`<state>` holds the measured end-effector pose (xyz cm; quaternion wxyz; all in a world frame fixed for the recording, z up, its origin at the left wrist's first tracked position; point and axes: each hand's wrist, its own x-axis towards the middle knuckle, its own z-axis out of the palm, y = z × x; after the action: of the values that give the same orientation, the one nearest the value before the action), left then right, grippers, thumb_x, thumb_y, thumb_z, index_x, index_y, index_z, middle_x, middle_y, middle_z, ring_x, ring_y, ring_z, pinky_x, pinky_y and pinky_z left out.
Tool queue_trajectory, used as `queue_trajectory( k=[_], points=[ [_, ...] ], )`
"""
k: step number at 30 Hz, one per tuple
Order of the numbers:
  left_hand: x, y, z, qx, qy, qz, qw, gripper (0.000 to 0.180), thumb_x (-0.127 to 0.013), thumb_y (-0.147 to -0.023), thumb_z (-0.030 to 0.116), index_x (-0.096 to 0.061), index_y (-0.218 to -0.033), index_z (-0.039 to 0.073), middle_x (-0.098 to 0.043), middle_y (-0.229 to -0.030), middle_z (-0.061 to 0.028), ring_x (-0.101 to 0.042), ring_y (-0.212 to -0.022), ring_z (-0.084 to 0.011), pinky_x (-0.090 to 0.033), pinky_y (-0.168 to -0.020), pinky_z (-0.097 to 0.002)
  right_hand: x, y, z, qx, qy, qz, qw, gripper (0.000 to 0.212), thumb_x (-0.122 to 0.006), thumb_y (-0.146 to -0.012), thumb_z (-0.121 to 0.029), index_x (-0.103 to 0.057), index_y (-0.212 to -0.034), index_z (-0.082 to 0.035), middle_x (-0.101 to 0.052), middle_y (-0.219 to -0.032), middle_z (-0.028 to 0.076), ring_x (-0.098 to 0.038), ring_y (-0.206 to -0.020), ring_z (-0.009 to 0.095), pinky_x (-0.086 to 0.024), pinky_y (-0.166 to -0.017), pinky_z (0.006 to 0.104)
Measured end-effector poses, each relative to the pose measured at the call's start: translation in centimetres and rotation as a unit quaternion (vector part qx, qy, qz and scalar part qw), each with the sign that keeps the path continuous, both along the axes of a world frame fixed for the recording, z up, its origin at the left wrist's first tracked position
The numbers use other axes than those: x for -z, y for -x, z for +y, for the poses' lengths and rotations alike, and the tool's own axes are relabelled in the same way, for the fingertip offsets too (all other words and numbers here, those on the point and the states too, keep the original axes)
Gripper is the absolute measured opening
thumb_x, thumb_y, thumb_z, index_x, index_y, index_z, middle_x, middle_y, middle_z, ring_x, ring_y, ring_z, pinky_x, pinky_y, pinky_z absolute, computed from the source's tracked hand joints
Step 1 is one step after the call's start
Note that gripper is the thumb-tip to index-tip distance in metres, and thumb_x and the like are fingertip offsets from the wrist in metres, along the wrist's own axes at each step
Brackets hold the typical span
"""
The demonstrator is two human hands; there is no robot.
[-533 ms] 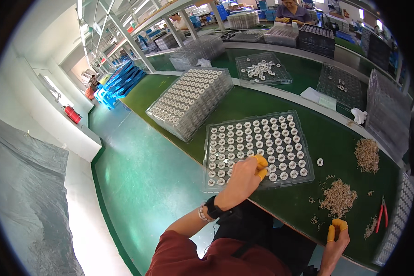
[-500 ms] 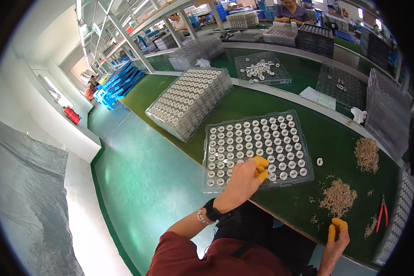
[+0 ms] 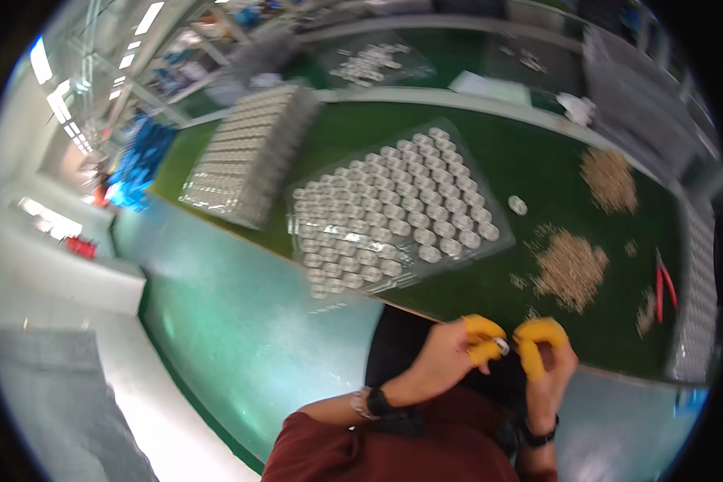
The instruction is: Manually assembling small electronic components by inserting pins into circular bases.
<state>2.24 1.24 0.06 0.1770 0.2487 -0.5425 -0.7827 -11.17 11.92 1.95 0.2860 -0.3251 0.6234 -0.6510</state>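
Observation:
Just off the bench's front edge, my left hand (image 3: 458, 355), in yellow finger covers, pinches a small white ring-shaped part (image 3: 501, 346). Close beside it is my right hand (image 3: 548, 355), its covered thumb and finger curled together; whatever is between those tips is too small to make out. Beyond both hands lies a pile of tiny tan, wire-like pieces (image 3: 572, 271). A clear plastic tray (image 3: 412, 265) to the left holds rows of similar white round parts. One loose white part (image 3: 517, 206) sits between tray and pile.
A tall stack of filled trays (image 3: 249, 153) stands on the green bench at the left. Far back is a tray of scattered white parts (image 3: 369, 64). A second tan pile (image 3: 609, 181), red-handled pliers (image 3: 661, 289) and another filled tray (image 3: 693, 297) lie at the right.
My left hand has left the tray and come to the bench edge with a white part. My right hand has moved from beside the near pile to meet it. The view has tilted.

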Motion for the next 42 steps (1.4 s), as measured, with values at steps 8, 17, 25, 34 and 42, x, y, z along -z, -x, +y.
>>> queue_trajectory(
  k=[8, 17, 25, 34, 42],
  points=[
    [-0.5, 0.2, -0.4, -0.029, -0.064, 0.019, 0.997, 0.017, -0.063, -0.088, -0.001, -0.06, -0.105, -0.003, -0.066, -0.096, -0.012, -0.066, -0.085, -0.0197, -0.056, -0.062, -0.0282, 0.7, -0.2, -1.0, -0.042, 0.058, -0.123, 0.99, 0.013, -0.061, -0.086, 0.007, -0.061, -0.097, 0.001, -0.059, -0.096, 0.005, -0.06, -0.081, 0.012, -0.05, -0.072, 0.0241],
    [-0.1, 0.0, 0.3, -0.037, -0.078, 0.034, 0.996, 0.016, -0.064, -0.087, -0.001, -0.061, -0.102, -0.005, -0.066, -0.094, -0.0135, -0.066, -0.078, -0.0204, -0.057, -0.058, -0.0288, 1.6, -0.5, -0.2, -0.012, 0.065, -0.099, 0.993, 0.014, -0.062, -0.085, 0.007, -0.063, -0.098, 0.001, -0.061, -0.09, 0.002, -0.056, -0.076, 0.007, -0.045, -0.068, 0.0213],
    [-0.2, 0.0, 0.2, -0.026, -0.071, 0.021, 0.997, 0.018, -0.065, -0.087, 0.001, -0.06, -0.104, -0.005, -0.066, -0.094, -0.0135, -0.066, -0.077, -0.02, -0.057, -0.058, -0.0287, 2.4, -0.6, -0.5, 0.024, 0.054, 0.065, 0.996, 0.016, -0.066, -0.079, 0.009, -0.064, -0.093, -0.001, -0.063, -0.084, 0.004, -0.055, -0.066, 0.01, -0.045, -0.059, 0.0218],
    [-0.2, 0.1, 0.2, -0.022, -0.087, 0.023, 0.996, 0.017, -0.064, -0.087, -0.004, -0.061, -0.103, -0.006, -0.065, -0.093, -0.0104, -0.064, -0.075, -0.0159, -0.054, -0.057, -0.0258, 2.1, -0.8, -0.3, 0.054, 0.059, 0.235, 0.969, 0.022, -0.069, -0.073, 0.011, -0.064, -0.092, 0.0, -0.063, -0.086, 0.01, -0.061, -0.072, 0.022, -0.049, -0.064, 0.0288],
    [-0.1, -0.2, 0.1, -0.018, -0.056, 0.0, 0.998, 0.019, -0.066, -0.086, -0.003, -0.062, -0.105, -0.004, -0.065, -0.092, -0.0072, -0.063, -0.077, -0.0134, -0.052, -0.061, -0.0237, 3.1, -0.1, -0.4, 0.023, 0.093, 0.396, 0.913, 0.026, -0.073, -0.069, 0.005, -0.064, -0.092, -0.002, -0.062, -0.089, 0.01, -0.061, -0.072, 0.025, -0.05, -0.062, 0.0319]
  ],
)
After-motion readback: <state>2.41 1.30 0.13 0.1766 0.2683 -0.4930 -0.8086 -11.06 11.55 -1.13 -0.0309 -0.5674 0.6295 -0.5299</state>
